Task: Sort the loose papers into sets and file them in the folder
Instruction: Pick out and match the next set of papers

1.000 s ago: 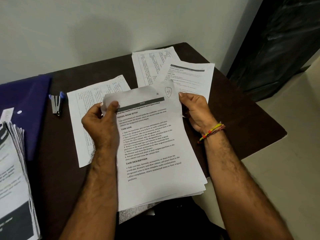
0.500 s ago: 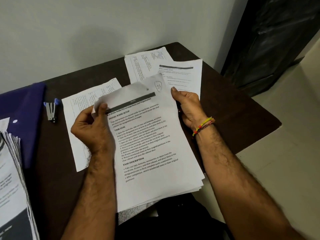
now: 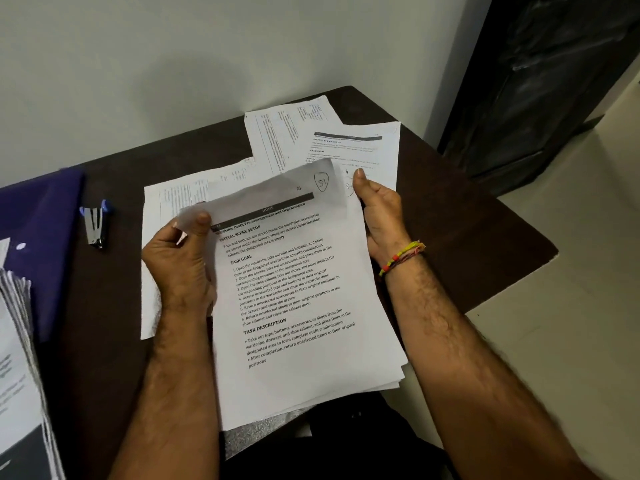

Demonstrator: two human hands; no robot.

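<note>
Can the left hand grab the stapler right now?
Probably not yet: the left hand is pinching the paper stack. The stapler lies uncovered nearby on the table, so it could after letting go.

Office or home study corner: a dark brown table (image 3: 467,216) set against a plain pale wall (image 3: 207,64), bearing printed sheets (image 3: 287,133), a small stapler (image 3: 95,223), a blue folder (image 3: 38,216) and a paper stack (image 3: 17,358); pale floor (image 3: 571,306) alongside.
</note>
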